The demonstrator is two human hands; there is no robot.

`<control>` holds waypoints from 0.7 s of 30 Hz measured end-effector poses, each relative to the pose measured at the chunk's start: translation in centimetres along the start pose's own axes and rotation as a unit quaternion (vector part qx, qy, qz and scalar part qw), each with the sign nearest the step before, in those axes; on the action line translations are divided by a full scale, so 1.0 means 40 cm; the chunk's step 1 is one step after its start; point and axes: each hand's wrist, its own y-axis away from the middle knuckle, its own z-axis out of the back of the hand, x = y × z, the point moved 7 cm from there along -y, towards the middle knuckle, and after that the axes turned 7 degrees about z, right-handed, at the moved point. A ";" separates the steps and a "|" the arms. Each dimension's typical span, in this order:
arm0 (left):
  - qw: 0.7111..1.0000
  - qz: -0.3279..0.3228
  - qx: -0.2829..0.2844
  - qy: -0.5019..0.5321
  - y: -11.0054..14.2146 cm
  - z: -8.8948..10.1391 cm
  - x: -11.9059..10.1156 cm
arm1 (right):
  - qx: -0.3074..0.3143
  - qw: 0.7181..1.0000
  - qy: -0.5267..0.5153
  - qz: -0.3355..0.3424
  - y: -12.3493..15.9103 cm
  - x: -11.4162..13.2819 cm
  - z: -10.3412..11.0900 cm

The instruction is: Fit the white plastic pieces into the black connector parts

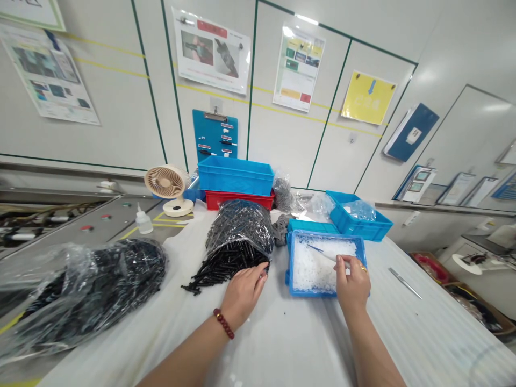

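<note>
My left hand (243, 291) reaches to the edge of a heap of thin black sticks (226, 262) spilling from a clear plastic bag (241, 228); its fingers curl over the sticks, and what they grip is hidden. My right hand (352, 280) rests on the near rim of a small blue tray (288, 252) filled with tiny white parts (312, 267). It pinches a slim white stick-like tool (327, 253) that points into the tray.
A second bag of black sticks (92, 287) lies at the left. Behind stand a blue bin (235, 174) on a red one (237, 199), a small fan (167, 186), a squeeze bottle (143, 221), another blue bin (358, 219). Tweezers (404, 282) lie at the right.
</note>
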 end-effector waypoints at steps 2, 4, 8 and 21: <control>1.000 -0.001 -0.002 -0.001 0.000 0.000 0.000 | 0.006 1.000 -0.003 -0.007 0.001 -0.003 -0.009; 1.000 -0.006 -0.007 0.000 0.000 0.001 -0.002 | 0.019 1.000 -0.013 -0.011 0.003 -0.001 -0.025; 1.000 -0.012 -0.008 0.001 0.001 0.004 -0.004 | 0.064 0.992 -0.099 -0.043 0.012 0.005 -0.066; 1.000 0.009 -0.005 -0.001 0.003 0.005 0.009 | -0.004 0.998 -0.043 -0.049 0.015 -0.024 -0.004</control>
